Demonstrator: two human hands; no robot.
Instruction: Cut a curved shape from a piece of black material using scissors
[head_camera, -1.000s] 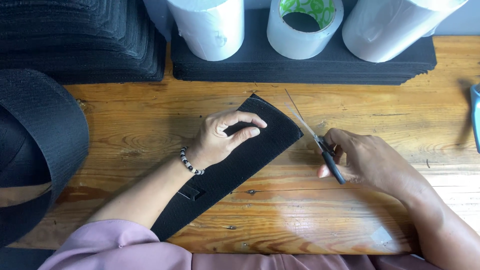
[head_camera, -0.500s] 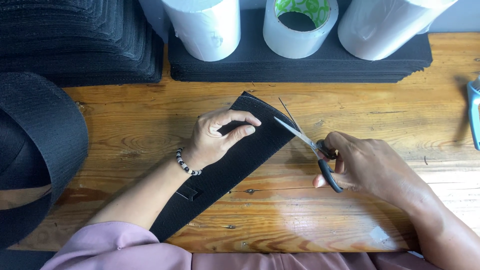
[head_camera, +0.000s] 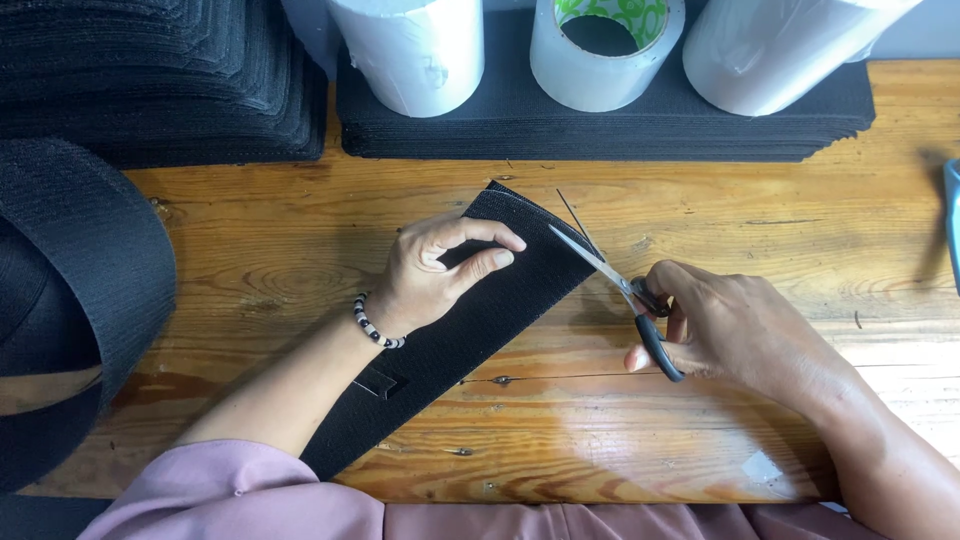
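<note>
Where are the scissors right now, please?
In the head view, the scissors are right of centre in the right hand, blades open at the edge of the black strip that the left hand presses to the table.

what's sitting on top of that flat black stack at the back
Three white rolls stand on the black stack; the middle one shows a hollow core. Their tops are out of view, and the stack beneath them is covered.

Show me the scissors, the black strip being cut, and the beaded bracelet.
scissors (head_camera: 622, 285), head view, on the pivot where the blades meet.
black strip (head_camera: 450, 340), head view, on its middle below the left hand.
beaded bracelet (head_camera: 372, 326), head view, on beads at the left wrist.
</note>
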